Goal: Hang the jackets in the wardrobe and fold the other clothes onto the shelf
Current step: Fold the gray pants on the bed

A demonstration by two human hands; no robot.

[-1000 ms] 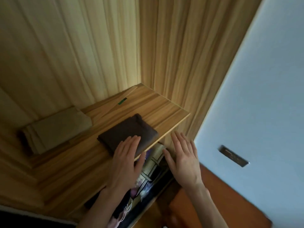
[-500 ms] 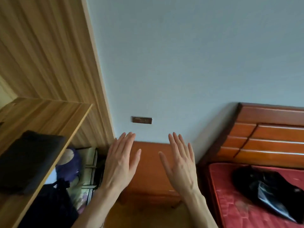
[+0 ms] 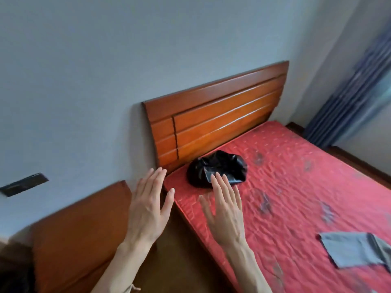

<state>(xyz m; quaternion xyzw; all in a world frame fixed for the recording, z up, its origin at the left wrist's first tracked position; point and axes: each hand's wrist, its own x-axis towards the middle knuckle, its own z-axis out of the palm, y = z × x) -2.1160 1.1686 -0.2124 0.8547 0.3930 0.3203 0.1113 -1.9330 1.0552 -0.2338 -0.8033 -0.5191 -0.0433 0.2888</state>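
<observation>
View swung from wardrobe shelf to bed point(image 3: 296, 187). Left hand point(image 3: 148, 210) and right hand point(image 3: 226, 216) raised, fingers straight, holding nothing. Grey garment point(image 3: 355, 252) lies on mattress, lower right; black shiny bundle point(image 3: 218, 169) near headboard point(image 3: 211, 123). Likely fetching next item.

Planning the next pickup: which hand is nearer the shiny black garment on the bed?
Right. The right hand is held open just in front of the black garment, its fingertips overlapping its near edge in view. The left hand hovers open further left, off the bed.
</observation>
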